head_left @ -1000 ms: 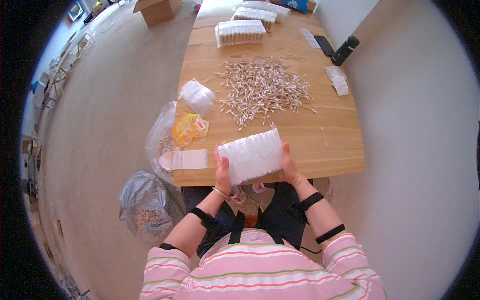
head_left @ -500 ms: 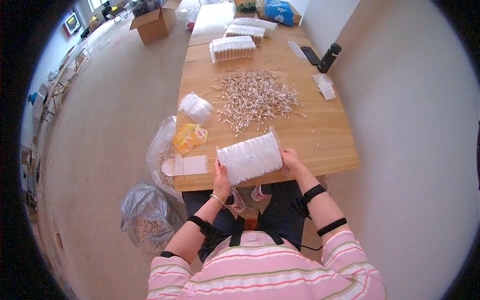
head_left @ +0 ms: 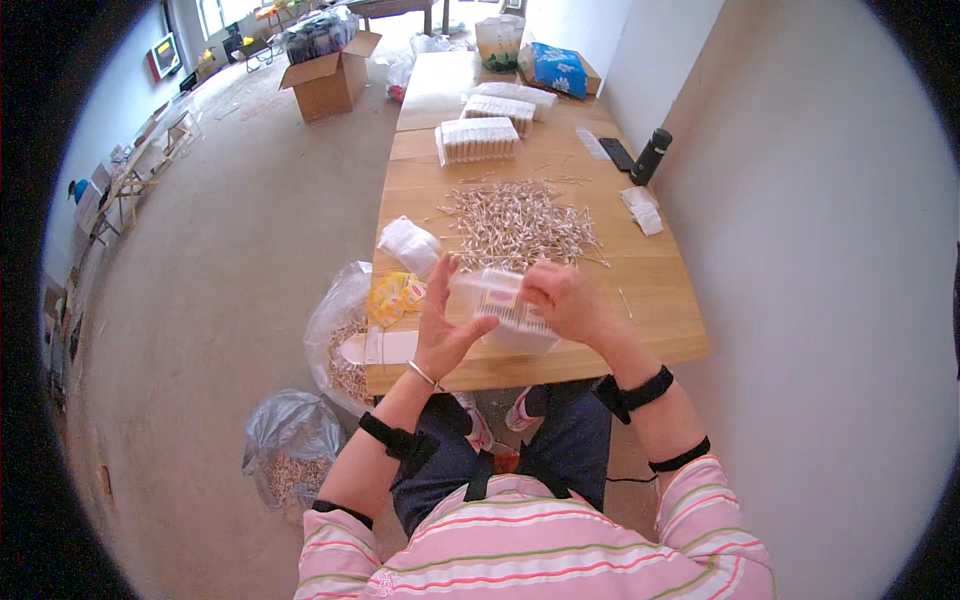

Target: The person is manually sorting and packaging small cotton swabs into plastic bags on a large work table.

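Note:
A clear plastic pack of cotton swabs point(head_left: 508, 312), partly blurred, is tilted up near the table's front edge, with rows of sticks and a pink printed patch showing. My right hand point(head_left: 568, 303) has its fingers curled closed on the pack's upper right side. At the pack's left, my left hand point(head_left: 446, 325) is open, its thumb stretched toward the wrapping and its fingers pointing up. Just beyond both hands lies a broad heap of loose cotton swabs point(head_left: 520, 222). Small white bags point(head_left: 408, 243) and yellow printed packets point(head_left: 396, 297) are left of my left hand.
Stacked swab packs point(head_left: 477, 141) stand farther back. Along the right edge are a dark bottle point(head_left: 652, 157), a phone point(head_left: 616, 154) and a white packet point(head_left: 641, 211). A white card point(head_left: 385, 348) lies front left. Bags of swabs point(head_left: 290, 450) sit on the floor at left.
The pack has tipped from its white cotton-tip face to its printed side and moved slightly away from me. My left hand has opened off its side; my right hand has moved onto its top.

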